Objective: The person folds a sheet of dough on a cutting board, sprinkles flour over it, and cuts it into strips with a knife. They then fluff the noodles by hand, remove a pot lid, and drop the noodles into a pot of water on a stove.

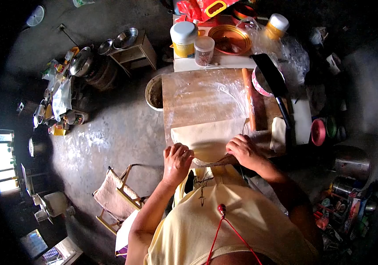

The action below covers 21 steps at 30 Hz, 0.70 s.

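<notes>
A thin pale sheet of dough (211,133) lies on the near part of a floured wooden board (197,92), its near edge lifted and sagging between my hands. My left hand (178,160) is closed on the left corner of that edge. At the right corner, my right hand (244,150) pinches the sheet between thumb and fingers. A wooden rolling pin (249,99) rests along the board's right side, beyond my right hand. To its right lies a cleaver (270,75) with a dark blade, over a pink-rimmed bowl (260,83).
Behind the board stand a white-lidded jar (184,39), a clear tub (204,51) and a brown bowl (230,39). A folded pale piece (278,134) lies at the right. A basin (155,92) sits left of the board; a folding chair (116,194) stands lower left.
</notes>
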Tool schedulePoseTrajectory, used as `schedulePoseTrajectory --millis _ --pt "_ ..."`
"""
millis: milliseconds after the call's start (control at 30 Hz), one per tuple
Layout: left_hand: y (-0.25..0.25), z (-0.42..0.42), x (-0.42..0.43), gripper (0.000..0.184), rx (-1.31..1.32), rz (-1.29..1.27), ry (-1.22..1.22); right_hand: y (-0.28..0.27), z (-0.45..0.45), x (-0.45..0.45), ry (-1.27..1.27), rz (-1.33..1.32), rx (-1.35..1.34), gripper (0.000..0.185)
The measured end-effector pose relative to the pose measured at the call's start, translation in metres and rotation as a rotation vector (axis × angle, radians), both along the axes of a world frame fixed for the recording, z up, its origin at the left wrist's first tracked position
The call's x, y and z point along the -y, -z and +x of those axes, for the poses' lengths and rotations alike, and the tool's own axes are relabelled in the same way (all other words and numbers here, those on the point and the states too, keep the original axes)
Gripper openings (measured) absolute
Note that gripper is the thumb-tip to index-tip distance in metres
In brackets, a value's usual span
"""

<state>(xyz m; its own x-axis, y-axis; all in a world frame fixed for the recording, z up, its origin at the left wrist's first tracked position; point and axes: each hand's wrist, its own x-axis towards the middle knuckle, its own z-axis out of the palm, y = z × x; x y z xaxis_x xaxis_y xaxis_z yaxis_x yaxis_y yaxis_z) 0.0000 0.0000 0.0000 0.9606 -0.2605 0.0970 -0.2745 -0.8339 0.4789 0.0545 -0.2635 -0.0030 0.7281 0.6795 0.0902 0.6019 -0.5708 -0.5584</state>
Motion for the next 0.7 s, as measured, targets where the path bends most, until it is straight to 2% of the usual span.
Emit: schedulePoseTrajectory --millis 167,333,433,567,633,700 --pt "-0.008 -0.012 0.007 0.010 -0.023 -0.038 -0.036 0.003 -0.006 0.009 -0.062 0.058 -0.067 0.012" --pt "-0.018 -0.003 -0.001 0.034 0.015 -0.049 -0.159 0.000 0.008 0.007 0.104 0.061 0.061 0.021" --pt "-0.008 0.023 -0.003 0.034 0.095 -0.018 -0.213 0.009 0.031 0.003 0.243 0.080 0.161 0.029" --pt "0.006 0.051 -0.006 0.046 0.026 0.051 -0.211 0.015 0.054 -0.001 0.219 0.027 0.220 0.035" --pt "0.010 0.061 -0.010 0.038 -0.058 0.105 -0.202 0.016 0.057 -0.002 0.224 -0.024 0.259 0.037" --pt "0.013 0.066 -0.014 0.029 -0.113 0.171 -0.171 0.015 0.059 0.000 0.193 -0.111 0.159 0.033"
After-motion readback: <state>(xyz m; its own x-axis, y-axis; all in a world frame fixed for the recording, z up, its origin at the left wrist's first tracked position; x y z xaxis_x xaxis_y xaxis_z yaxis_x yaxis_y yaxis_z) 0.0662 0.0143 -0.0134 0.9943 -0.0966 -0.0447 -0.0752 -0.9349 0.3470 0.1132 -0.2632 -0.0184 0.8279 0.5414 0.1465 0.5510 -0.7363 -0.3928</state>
